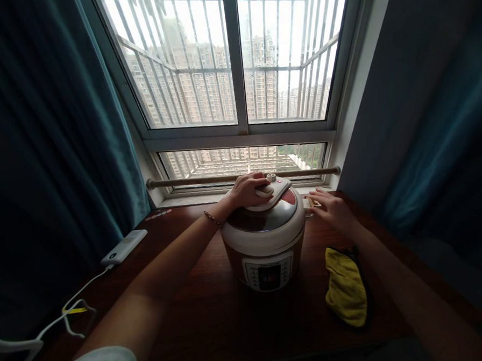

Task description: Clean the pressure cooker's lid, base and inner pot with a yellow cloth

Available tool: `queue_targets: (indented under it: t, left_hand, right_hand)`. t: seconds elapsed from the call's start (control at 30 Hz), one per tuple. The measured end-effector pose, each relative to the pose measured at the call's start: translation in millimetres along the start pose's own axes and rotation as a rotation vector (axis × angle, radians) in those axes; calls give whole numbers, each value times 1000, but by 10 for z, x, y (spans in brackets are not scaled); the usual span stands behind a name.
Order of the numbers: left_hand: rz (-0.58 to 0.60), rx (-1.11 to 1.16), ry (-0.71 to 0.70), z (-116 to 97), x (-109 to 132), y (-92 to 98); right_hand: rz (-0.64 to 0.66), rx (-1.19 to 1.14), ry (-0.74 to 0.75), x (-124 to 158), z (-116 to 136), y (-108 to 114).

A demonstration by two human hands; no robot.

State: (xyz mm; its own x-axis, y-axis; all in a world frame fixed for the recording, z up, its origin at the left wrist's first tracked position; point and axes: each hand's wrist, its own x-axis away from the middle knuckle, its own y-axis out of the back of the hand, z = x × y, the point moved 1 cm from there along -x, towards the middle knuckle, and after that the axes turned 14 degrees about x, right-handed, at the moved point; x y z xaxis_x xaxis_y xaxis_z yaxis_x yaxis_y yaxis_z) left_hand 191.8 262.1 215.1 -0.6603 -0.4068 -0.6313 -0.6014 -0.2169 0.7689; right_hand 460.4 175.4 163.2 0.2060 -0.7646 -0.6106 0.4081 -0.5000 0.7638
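An electric pressure cooker (262, 241) with a white rim, a shiny lid and a brown body stands upright on the wooden table, its control panel facing me. The lid looks seated on the body. On top, my left hand (250, 190) wraps its fingers round the white lid handle (264, 191), beside the pressure valve (271, 177). At the cooker's right side, my right hand (331, 208) has its fingers closed about the small pale side handle (309, 203). A folded yellow cloth (346, 288) with a dark edge lies near my right forearm.
On the left of the dark wooden table (193, 312) lies a white power bank (124, 247) with a white cable (84, 288). Behind the cooker are a horizontal rail (196, 181) and a barred window (215, 55). Blue curtains (54, 111) hang on both sides.
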Motion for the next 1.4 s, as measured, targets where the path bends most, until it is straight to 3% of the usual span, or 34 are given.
queue_targets:
  t: [0.13, 0.3, 0.43, 0.6, 0.77, 1.03, 1.4]
  left_hand:
    - [-2, -2, 28, -23, 1, -11]
    - [-24, -16, 55, -63, 7, -14]
    - [-32, -52, 89, -66, 6, -66]
    - [-2, -99, 149, -41, -2, -170]
    - [-22, -92, 174, -32, 19, -195]
    - [-20, -83, 196, -48, 30, -196]
    - [-5, -172, 277, -166, 33, -210]
  right_hand:
    - [145, -101, 13, -110, -113, 29]
    - [183, -98, -4, -223, -175, -1]
    - [277, -210, -55, -333, -295, -115]
    - [288, -358, -143, -446, -415, -291]
    - [158, -467, -240, -450, -515, -468]
    - [-53, -667, -464, -208, -558, -881]
    - [-191, -869, -602, -207, -538, -1003]
